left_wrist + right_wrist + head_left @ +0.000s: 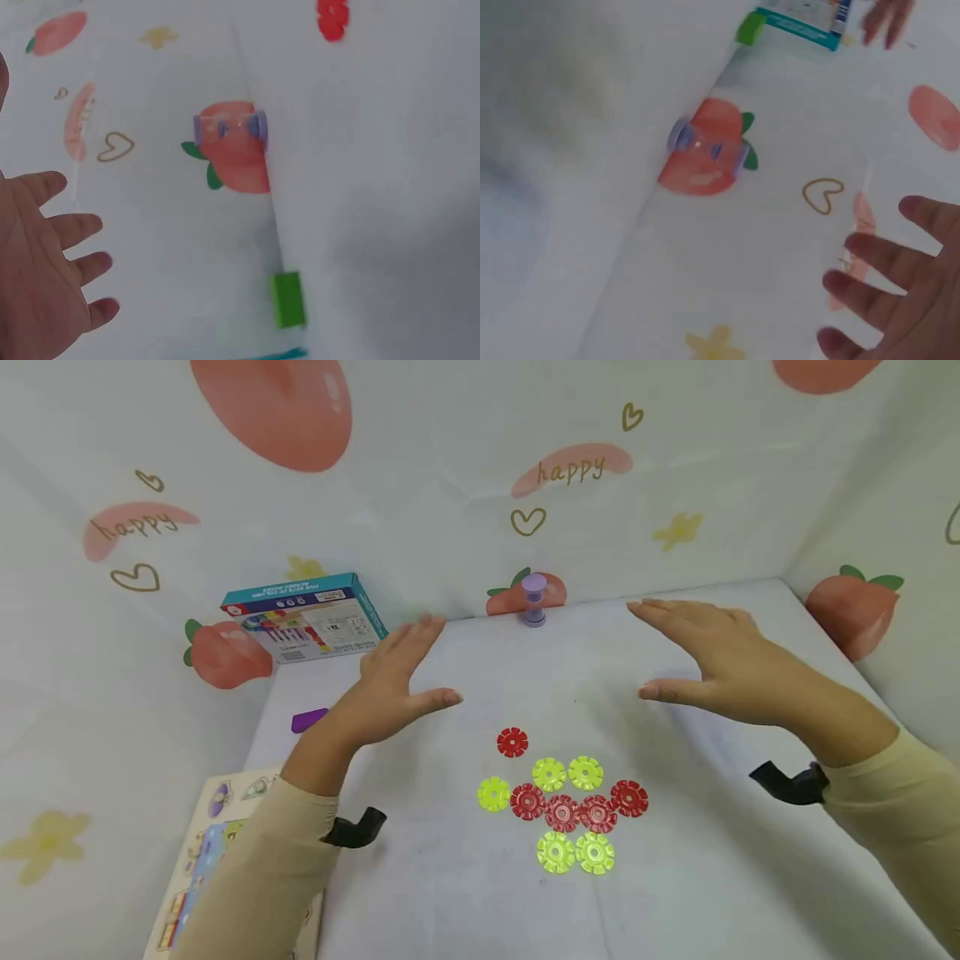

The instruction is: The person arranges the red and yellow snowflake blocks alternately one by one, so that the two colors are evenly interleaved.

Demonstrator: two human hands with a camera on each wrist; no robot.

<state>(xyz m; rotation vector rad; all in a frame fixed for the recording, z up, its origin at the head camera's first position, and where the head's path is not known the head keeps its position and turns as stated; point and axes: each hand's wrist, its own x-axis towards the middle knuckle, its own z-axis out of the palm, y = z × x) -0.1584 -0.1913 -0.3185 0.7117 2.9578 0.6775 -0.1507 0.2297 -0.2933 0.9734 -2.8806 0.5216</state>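
My left hand (393,685) is held above the left part of the white table, palm inward, with its fingers straight and the thumb apart. Opposite it on the right, my right hand (712,660) is raised the same way. Neither hand holds anything. Between and below them lie flat notched plastic discs. Several red discs (562,813) form a row that looks joined or touching. Two yellow-green discs (549,774) sit above that row, two more yellow-green discs (556,852) below it, and a single yellow-green disc (493,794) at its left end. Farther back lies a lone red disc (512,742).
A purple sand timer (534,602) stands at the back edge against a printed cloth. Back left is a toy box (322,627); a green block (288,300) shows in the left wrist view. A purple block (309,720) and a picture board (191,868) lie along the left side.
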